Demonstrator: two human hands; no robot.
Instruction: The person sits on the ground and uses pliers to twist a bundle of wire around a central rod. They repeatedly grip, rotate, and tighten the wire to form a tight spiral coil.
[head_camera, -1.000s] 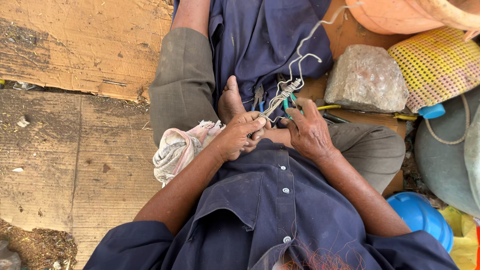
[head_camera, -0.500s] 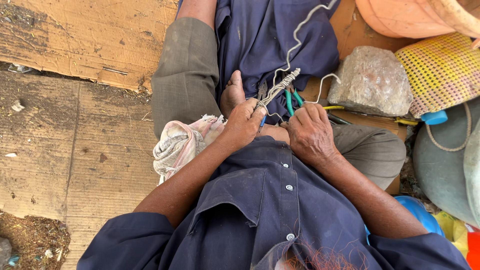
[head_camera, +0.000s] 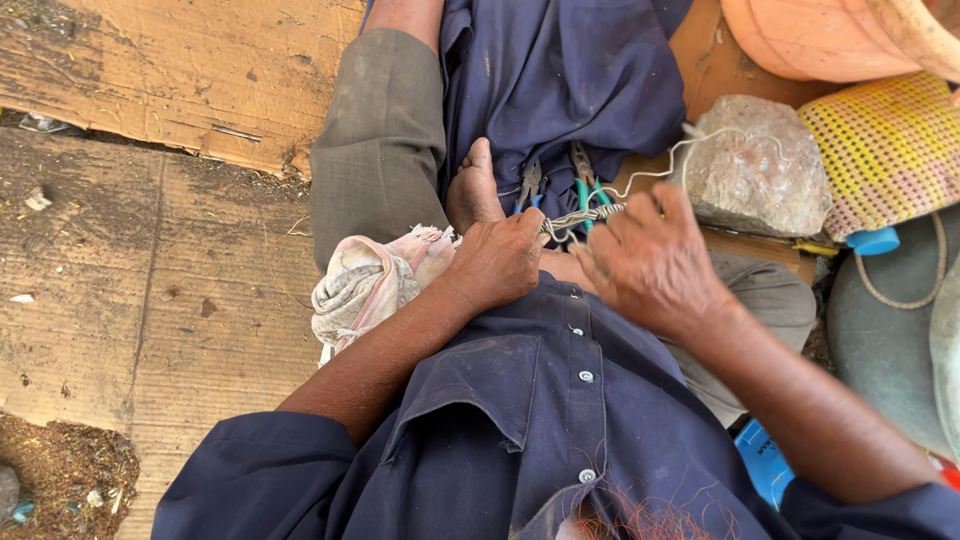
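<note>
Both grips clench a twisted wire (head_camera: 583, 216): left hand (head_camera: 497, 262) at its near end, right hand (head_camera: 652, 262) at three o'clock. Pliers (head_camera: 585, 176) lie at twelve o'clock.

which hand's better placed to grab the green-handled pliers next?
Likely right. The right hand sits directly beside the green-handled pliers, with its fingers holding the twisted wire bundle just below them. The left hand grips the bundle's other end, nearer the blue-handled pliers.
</note>
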